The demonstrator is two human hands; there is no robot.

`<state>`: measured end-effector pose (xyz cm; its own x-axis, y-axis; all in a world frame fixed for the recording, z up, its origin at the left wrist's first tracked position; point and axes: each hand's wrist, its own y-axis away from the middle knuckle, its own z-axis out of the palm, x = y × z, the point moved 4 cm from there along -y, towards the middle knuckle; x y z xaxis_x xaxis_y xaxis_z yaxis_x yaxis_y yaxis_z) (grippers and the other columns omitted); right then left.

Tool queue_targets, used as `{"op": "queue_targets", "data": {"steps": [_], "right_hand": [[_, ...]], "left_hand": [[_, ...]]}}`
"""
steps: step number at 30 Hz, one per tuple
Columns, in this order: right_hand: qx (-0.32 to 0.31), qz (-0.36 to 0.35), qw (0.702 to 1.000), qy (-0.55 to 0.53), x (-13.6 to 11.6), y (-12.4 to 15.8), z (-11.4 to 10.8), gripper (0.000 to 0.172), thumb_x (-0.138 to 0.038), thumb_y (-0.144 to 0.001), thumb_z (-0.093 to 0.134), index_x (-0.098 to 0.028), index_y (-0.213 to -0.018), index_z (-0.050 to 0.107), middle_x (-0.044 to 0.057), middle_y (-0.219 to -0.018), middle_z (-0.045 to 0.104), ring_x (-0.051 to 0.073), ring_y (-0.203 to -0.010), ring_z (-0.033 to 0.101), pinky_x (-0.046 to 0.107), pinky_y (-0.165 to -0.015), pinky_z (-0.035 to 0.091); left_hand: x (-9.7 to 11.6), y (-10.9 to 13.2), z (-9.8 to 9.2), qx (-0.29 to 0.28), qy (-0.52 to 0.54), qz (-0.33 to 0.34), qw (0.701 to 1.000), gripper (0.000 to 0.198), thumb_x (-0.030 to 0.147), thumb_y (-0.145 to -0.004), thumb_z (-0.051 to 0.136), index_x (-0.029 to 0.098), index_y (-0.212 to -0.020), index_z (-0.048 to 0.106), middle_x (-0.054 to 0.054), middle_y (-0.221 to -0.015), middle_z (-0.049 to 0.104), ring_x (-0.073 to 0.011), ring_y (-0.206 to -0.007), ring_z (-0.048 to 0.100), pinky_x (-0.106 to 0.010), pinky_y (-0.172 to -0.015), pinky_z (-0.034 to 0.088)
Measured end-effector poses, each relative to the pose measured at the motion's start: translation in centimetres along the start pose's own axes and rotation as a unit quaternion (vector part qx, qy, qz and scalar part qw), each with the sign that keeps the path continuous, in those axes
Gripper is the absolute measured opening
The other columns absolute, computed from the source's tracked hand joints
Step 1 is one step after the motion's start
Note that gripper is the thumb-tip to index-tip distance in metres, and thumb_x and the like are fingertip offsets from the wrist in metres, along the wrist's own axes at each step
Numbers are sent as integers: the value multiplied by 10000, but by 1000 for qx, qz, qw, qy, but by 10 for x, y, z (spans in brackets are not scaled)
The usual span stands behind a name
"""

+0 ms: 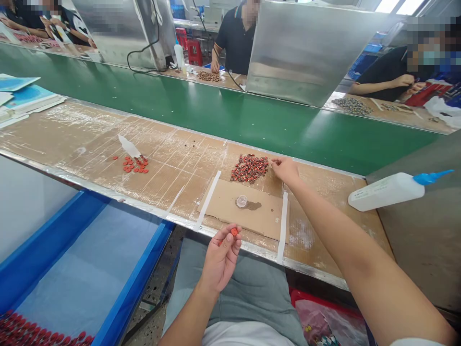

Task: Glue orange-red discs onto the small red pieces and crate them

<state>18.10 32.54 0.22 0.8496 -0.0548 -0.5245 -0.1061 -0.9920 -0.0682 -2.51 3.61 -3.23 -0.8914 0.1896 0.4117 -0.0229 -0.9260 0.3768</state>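
My left hand is closed in front of the table's near edge, with a small round red piece pinched between thumb and fingers. A second bit of red shows between its fingers. At the right side of a pile of small red and black parts, my right hand has its fingertips drawn together; whatever they grip is too small to make out. Between the hands a small clear cup stands on a cardboard sheet, beside a dark wet stain.
Loose red discs lie at left by a white strip. A white bottle with a blue nozzle lies tilted at right. Beyond runs a green belt, with people working across it. A blue-framed tray stands lower left.
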Motion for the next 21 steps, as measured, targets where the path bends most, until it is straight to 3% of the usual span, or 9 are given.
{"op": "queue_targets", "data": {"steps": [6, 16, 21], "right_hand": [[-46, 11, 999, 19, 5, -23, 21, 290, -352, -772, 628, -197, -997, 726, 84, -954, 724, 204, -816, 646, 300, -744, 472], [-37, -7, 998, 54, -3, -31, 25, 299, -427, -794, 605, -211, -954, 735, 77, -952, 726, 222, -848, 644, 308, -741, 464], [-59, -19, 994, 87, -2, -31, 25, 263, -379, -824, 585, -205, -967, 721, 75, -953, 721, 204, -830, 639, 300, -737, 465]], "left_hand": [[9, 0, -4, 16, -10, 8, 1000, 231, 128, -777, 714, 140, -1007, 707, -82, -1055, 700, -65, -787, 657, -144, -751, 543], [10, -1, -4, 10, -20, -10, 1000, 216, 141, -780, 714, 142, -996, 709, -79, -1027, 701, -62, -762, 645, -151, -729, 540], [13, -1, -6, 17, -18, -2, 1000, 217, 134, -781, 711, 137, -998, 708, -77, -1023, 701, -61, -764, 644, -148, -732, 536]]}}
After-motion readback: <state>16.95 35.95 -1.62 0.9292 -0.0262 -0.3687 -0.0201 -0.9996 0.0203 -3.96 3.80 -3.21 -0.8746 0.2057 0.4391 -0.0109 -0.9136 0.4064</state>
